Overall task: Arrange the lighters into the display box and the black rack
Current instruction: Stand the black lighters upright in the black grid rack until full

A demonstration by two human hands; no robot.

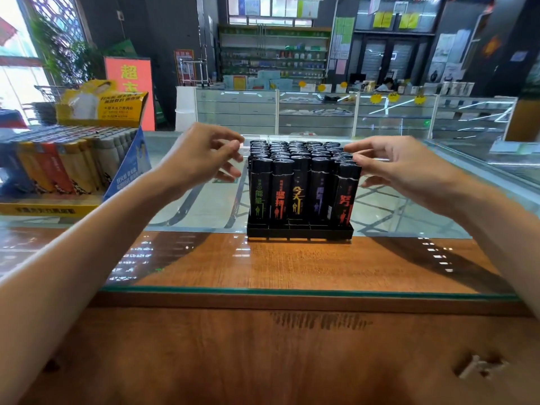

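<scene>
Black plastic rack [299, 230], full of black printed lighters [301, 185], sits mid glass-topped wooden table [292, 267]. Left hand [201, 159] hovers at its top-left corner, fingers loosely curled, empty. Right hand [409, 171] touches the tilted front-right lighter [346, 194]; can't tell if it grips. Yellow cardboard display box [49, 207] at far left.

Glossy black lighters [301, 188], matt black rack [299, 230], glass-topped wooden counter [292, 264]

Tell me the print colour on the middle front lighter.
Yellow print on that lighter, head view.
</scene>
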